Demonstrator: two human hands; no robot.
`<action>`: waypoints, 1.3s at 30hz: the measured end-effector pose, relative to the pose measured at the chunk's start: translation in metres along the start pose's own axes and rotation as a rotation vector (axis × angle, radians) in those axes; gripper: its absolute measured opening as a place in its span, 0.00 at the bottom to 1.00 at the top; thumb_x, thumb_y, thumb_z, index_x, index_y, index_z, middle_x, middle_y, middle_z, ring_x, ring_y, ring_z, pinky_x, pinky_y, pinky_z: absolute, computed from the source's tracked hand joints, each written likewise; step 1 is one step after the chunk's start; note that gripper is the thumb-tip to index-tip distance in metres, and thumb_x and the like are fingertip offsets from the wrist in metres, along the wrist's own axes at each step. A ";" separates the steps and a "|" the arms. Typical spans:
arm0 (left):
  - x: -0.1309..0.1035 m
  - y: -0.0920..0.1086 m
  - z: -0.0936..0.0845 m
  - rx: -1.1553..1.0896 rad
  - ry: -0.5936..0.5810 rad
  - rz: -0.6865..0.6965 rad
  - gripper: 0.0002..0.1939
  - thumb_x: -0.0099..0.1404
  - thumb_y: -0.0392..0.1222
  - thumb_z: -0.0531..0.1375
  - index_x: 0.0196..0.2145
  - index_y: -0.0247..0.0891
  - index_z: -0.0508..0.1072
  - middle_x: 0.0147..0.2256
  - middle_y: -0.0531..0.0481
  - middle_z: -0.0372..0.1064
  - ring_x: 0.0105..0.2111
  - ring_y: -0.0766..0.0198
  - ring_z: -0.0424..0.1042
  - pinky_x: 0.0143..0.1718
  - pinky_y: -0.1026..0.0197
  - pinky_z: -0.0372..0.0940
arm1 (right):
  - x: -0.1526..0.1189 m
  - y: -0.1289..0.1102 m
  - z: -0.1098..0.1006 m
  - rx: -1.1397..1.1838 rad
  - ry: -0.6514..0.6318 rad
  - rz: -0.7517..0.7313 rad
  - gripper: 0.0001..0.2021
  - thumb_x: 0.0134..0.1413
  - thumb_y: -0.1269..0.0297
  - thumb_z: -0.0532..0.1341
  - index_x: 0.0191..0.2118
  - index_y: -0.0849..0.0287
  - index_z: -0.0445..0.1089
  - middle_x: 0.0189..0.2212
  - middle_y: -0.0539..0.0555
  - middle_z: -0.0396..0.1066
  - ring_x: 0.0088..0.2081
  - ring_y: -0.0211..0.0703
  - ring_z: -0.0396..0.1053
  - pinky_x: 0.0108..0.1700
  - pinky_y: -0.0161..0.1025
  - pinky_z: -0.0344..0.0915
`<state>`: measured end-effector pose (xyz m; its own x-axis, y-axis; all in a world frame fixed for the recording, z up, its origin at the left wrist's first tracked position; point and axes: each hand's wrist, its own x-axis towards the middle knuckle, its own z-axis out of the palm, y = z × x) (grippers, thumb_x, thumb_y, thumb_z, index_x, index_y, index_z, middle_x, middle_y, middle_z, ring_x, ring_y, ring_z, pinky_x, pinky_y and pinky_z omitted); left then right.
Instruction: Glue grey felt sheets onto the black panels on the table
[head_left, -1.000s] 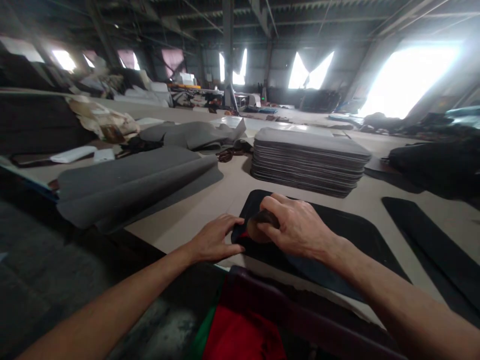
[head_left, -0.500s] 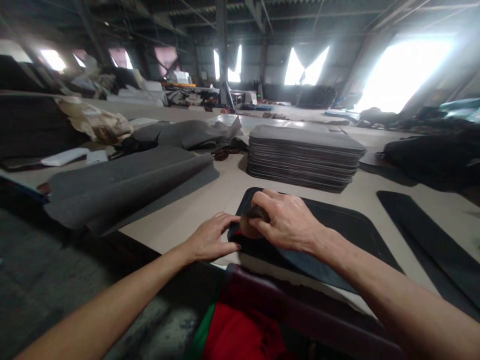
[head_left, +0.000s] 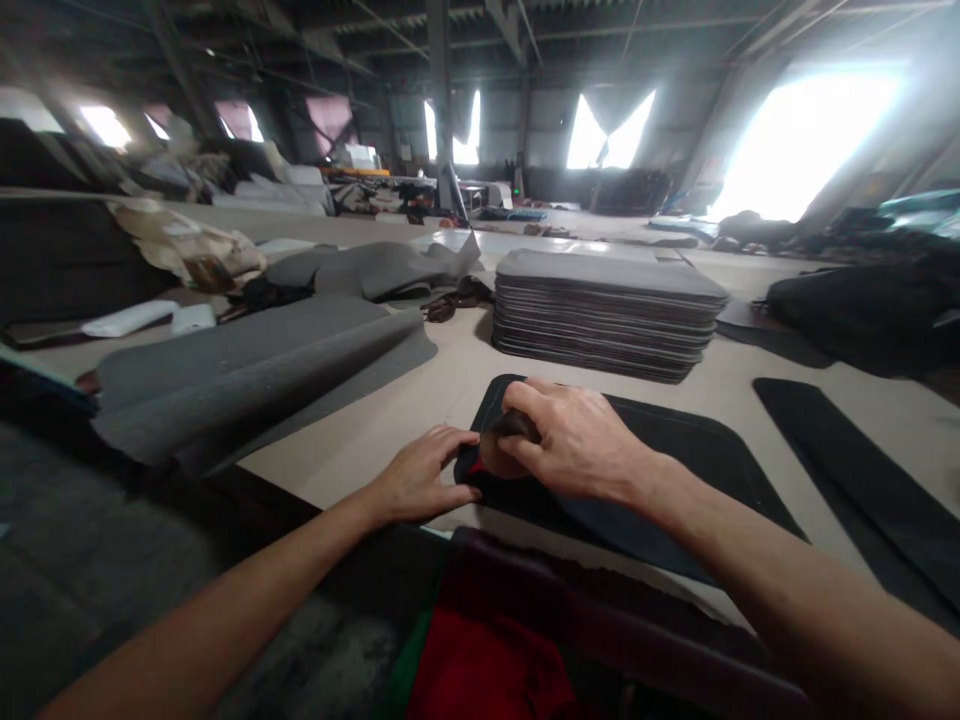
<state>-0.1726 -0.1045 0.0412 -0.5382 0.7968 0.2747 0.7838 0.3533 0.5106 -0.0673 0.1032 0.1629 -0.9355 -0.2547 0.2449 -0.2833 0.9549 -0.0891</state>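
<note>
Right now, line by line:

Mat: a flat black rounded-corner fabric mat [head_left: 675, 450] lies on the tabletop directly in front of the person, its near-left corner under both hands.

Tool: a small round brownish tool with a dark handle [head_left: 504, 450] sits on that corner of the mat; what kind of tool it is cannot be told.

Right hand: the right hand [head_left: 574, 440] is wrapped over the tool from above, fingers curled round it, seemingly so it can bear down on the mat's edge.

Left hand: the left hand [head_left: 420, 478] lies flat and holds nothing, fingertips touching the mat's left edge, apparently pinning the corner so it does not slide.

Tabletop: the pale beige tabletop [head_left: 420, 400] carries everything and runs far back.

Stack: a neat pile of grey mats of similar shape [head_left: 607, 312] stands just behind the black mat, apart from it.

Grey felt: a loosely folded sheet of grey felt [head_left: 247, 365] lies to the left, well apart from the hands.

Strip: a long black fabric strip [head_left: 847, 470] lies to the right, apart from the mat.

Garment: red and dark cloth [head_left: 480, 650] shows at the near edge, below the hands.
</note>
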 end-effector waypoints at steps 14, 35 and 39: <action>0.001 0.002 -0.001 0.013 -0.009 -0.010 0.26 0.56 0.43 0.69 0.52 0.41 0.69 0.49 0.47 0.69 0.49 0.52 0.67 0.51 0.52 0.63 | 0.002 -0.006 -0.007 -0.039 -0.004 -0.018 0.08 0.58 0.59 0.55 0.39 0.56 0.65 0.37 0.53 0.71 0.34 0.45 0.69 0.29 0.39 0.44; -0.001 -0.002 0.001 0.003 0.005 -0.026 0.32 0.57 0.46 0.70 0.57 0.40 0.66 0.53 0.44 0.68 0.52 0.53 0.66 0.55 0.51 0.62 | -0.002 0.005 -0.022 -0.093 -0.066 0.010 0.07 0.56 0.59 0.58 0.37 0.56 0.66 0.36 0.53 0.72 0.36 0.46 0.70 0.30 0.38 0.46; 0.000 -0.001 0.001 0.012 -0.003 -0.019 0.30 0.56 0.45 0.70 0.55 0.41 0.68 0.51 0.45 0.69 0.51 0.53 0.67 0.52 0.52 0.63 | 0.000 -0.001 -0.016 -0.066 -0.036 0.001 0.08 0.58 0.58 0.57 0.38 0.56 0.66 0.36 0.53 0.72 0.35 0.46 0.70 0.29 0.39 0.45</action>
<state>-0.1731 -0.1047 0.0403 -0.5518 0.7916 0.2624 0.7771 0.3740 0.5061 -0.0636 0.1049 0.1782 -0.9431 -0.2579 0.2097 -0.2690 0.9628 -0.0257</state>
